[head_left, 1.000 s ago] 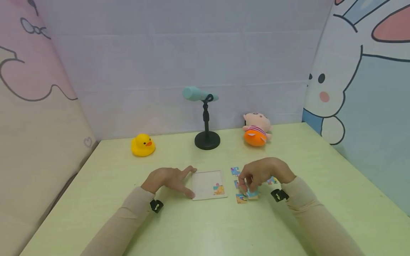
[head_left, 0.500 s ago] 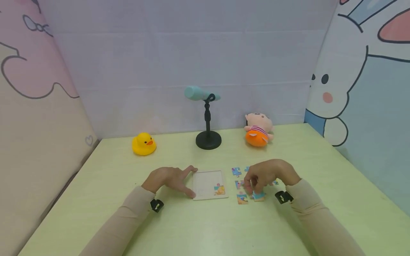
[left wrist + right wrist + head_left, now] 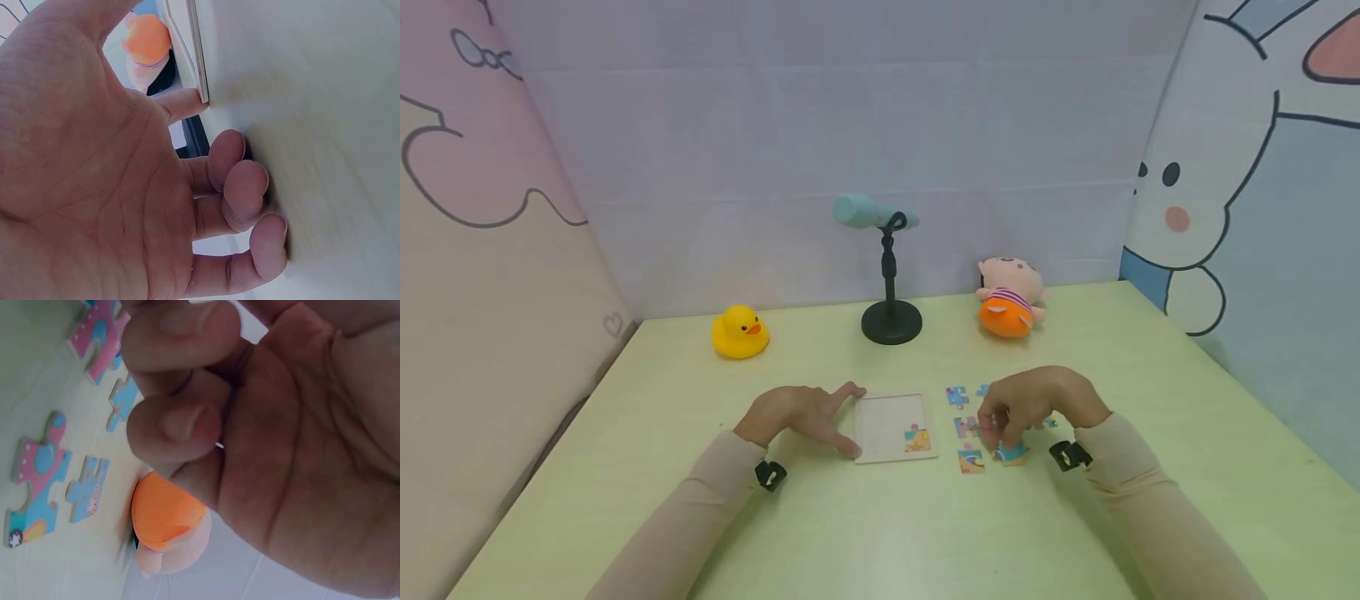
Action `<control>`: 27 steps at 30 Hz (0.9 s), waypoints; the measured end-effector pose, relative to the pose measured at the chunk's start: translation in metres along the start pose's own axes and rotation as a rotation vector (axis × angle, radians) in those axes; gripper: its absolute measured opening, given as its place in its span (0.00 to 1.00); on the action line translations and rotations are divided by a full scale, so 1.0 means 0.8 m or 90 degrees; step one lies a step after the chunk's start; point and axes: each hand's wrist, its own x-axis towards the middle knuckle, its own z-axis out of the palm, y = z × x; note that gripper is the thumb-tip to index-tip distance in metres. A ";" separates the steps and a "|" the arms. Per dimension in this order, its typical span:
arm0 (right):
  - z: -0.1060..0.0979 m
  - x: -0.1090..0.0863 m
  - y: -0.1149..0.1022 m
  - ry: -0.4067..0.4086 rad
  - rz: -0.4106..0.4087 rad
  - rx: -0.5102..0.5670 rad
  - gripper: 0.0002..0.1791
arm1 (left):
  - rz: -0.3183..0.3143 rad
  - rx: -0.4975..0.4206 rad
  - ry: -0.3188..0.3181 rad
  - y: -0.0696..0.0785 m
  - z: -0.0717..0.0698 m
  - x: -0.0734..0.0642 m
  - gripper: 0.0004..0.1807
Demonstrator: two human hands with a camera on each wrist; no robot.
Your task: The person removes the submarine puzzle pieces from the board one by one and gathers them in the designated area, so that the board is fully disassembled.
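My left hand (image 3: 797,414) is beside the puzzle tray (image 3: 880,421), thumb and index fingertips spread to its two left corners. In the left wrist view the index finger touches a corner of the tray (image 3: 195,50); the other fingers (image 3: 247,184) bend towards the table. A puzzle piece (image 3: 917,439) lies in the tray's lower right corner. My right hand (image 3: 1041,396) reaches down with curled fingers to a blue-and-orange puzzle piece (image 3: 1012,453), pinching at its upper left edge; the fingertips are partly hidden. Loose pieces (image 3: 957,397) lie left of that hand, others (image 3: 44,478) past its fingers.
A yellow rubber duck (image 3: 740,332) sits at the back left. Behind the tray stands a black stand (image 3: 891,321) bearing a pale teal cylinder (image 3: 872,212). At the back right rests a plush toy (image 3: 1009,300). Walls border the table's back and sides.
My right hand has shifted slightly right, and the piece under its fingers has slid right with it. My left hand keeps its place at the tray. The head view has tilted slightly.
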 end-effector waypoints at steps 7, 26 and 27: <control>0.001 0.002 0.003 -0.002 0.009 0.004 0.09 | -0.006 -0.005 0.000 0.000 0.001 0.002 0.53; -0.003 0.008 -0.005 0.144 -0.108 -0.044 0.08 | 0.007 0.002 0.010 -0.002 0.001 0.001 0.53; -0.002 0.009 -0.005 0.154 -0.117 -0.046 0.07 | 0.007 0.003 0.010 -0.002 0.001 0.001 0.53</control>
